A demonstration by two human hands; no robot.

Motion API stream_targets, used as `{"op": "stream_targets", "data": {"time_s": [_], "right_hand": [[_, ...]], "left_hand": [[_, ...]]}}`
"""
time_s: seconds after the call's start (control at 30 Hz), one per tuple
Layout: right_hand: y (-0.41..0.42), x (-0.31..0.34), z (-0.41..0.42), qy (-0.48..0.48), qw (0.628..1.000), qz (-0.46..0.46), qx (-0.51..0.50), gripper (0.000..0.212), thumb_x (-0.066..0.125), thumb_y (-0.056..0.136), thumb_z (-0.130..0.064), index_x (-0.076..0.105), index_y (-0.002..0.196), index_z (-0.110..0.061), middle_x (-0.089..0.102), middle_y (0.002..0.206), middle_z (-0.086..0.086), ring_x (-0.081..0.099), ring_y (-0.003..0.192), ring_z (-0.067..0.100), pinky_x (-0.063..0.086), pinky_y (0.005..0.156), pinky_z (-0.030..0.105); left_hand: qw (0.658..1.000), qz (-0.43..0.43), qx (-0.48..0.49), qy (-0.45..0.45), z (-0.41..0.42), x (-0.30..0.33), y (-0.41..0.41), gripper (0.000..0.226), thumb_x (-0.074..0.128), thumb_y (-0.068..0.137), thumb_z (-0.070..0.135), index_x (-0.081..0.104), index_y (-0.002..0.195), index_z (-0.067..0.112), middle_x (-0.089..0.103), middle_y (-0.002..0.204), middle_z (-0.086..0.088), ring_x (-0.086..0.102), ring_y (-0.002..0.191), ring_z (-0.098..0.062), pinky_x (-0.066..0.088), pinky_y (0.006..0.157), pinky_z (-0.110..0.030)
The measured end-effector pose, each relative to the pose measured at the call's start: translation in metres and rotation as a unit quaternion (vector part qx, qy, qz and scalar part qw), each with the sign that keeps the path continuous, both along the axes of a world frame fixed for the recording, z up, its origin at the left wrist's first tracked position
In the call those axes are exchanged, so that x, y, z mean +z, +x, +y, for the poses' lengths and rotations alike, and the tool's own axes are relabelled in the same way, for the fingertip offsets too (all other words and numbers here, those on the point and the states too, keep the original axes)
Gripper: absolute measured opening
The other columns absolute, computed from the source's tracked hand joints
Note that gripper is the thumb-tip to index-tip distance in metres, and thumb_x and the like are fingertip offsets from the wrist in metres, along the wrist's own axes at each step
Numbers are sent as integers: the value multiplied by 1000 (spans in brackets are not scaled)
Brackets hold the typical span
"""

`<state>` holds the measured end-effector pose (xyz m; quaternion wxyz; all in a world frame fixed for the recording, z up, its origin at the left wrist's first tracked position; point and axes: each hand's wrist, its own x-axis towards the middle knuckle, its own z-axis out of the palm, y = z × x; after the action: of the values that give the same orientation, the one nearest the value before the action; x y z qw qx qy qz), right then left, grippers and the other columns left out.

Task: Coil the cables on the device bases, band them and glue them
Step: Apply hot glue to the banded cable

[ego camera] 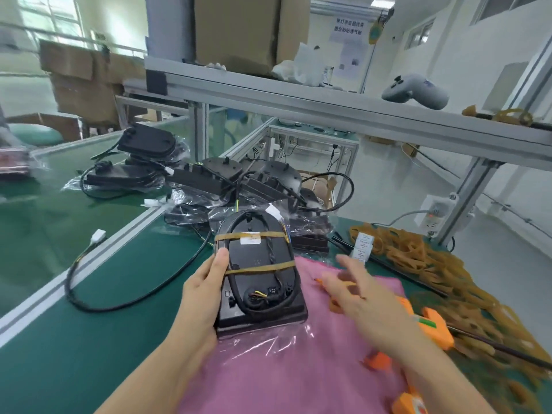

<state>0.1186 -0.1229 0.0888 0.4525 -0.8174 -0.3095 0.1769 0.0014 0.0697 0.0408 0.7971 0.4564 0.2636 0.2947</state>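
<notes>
Base banded x2, glue step pending.
Device base (260, 279) w/ coiled cable (273, 306) under two rubber bands (260, 266), on pink cloth (286, 380) atop worktop (74, 348). Left hand (200, 297) grips base's left edge, thumb on top. Right hand (361, 297) spread, holds nothing, blurred, over orange glue gun (430, 327). Judgement: steady base flat w/ left, dab glue at wire exit; keep nozzle off bands. Loose bands heap (424, 264) to the right.

1. Green workbench (74, 354) with aluminium rail (98, 252).
2. Aluminium-frame shelf (328, 106) overhead, cardboard box (239, 28) on it.
3. White walls (466, 64), windows (47, 16) at left, bright daylight.
4. Cardboard cartons (83, 82) stacked at left rear.
</notes>
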Motion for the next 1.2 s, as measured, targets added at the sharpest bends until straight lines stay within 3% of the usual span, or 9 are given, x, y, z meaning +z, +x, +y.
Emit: {"op": "stream_targets", "data": {"time_s": [0.07,0.13,0.33,0.47,0.53,0.77,0.9,1.0,1.2], "right_hand": [[-29,4,37,29,990,102,91,70,50,67,-79,28,132,-64,51,115,-43,55,103,-15,41,103,31],[-47,-1,70,68,974,182,113,47,55,71,-70,34,113,-70,52,105,-50,56,103,-17,40,106,35],[-73,-16,155,99,948,251,170,46,53,94,-45,46,138,-38,58,136,-6,55,124,19,43,106,50],[-98,-18,208,105,928,273,230,27,50,98,-35,59,123,-29,72,111,-3,70,98,16,54,59,27],[-115,-18,236,107,922,292,230,25,51,98,-34,57,120,-24,73,105,1,71,88,18,52,54,28],[-171,-34,328,110,911,319,238,29,59,95,-31,49,119,-18,63,121,6,62,106,23,52,82,37],[-185,-46,363,92,923,278,248,34,58,96,-20,50,128,-11,63,120,7,59,107,20,45,87,28],[-192,-52,380,71,935,251,238,35,51,99,-21,46,132,-11,58,120,4,56,104,18,43,80,25],[-194,-54,390,20,960,117,254,44,42,100,-16,34,142,-3,36,145,12,40,125,22,31,101,23]], "left_hand": [[1000,3,14,-11,3,7,-8,34,58,92,45,72,110,20,74,103,-13,71,95,-34,51,93,-55],[999,10,40,-5,13,15,-21,35,57,93,45,72,110,19,74,102,-12,71,95,-33,52,92,-54],[988,31,150,-24,57,22,-78,33,54,96,43,66,114,18,75,100,-12,71,92,-35,55,86,-56],[970,40,240,-26,86,18,-115,30,71,85,28,50,106,29,72,98,-8,74,76,-25,59,62,-39],[958,51,281,-10,104,17,-134,48,76,80,18,40,110,28,68,101,-8,73,73,-21,55,56,-31],[922,59,381,-19,183,13,-175,51,74,80,10,39,116,18,64,103,-14,67,82,-25,54,62,-34],[907,100,404,-68,217,4,-180,62,75,78,14,38,128,10,59,118,-22,63,104,-38,52,89,-57],[896,127,419,-76,238,-4,-178,57,74,77,14,41,123,5,59,117,-24,63,101,-40,53,88,-56],[863,247,436,-63,261,-12,-165,62,69,81,14,41,134,-3,57,125,-27,60,107,-42,52,92,-52]]}}
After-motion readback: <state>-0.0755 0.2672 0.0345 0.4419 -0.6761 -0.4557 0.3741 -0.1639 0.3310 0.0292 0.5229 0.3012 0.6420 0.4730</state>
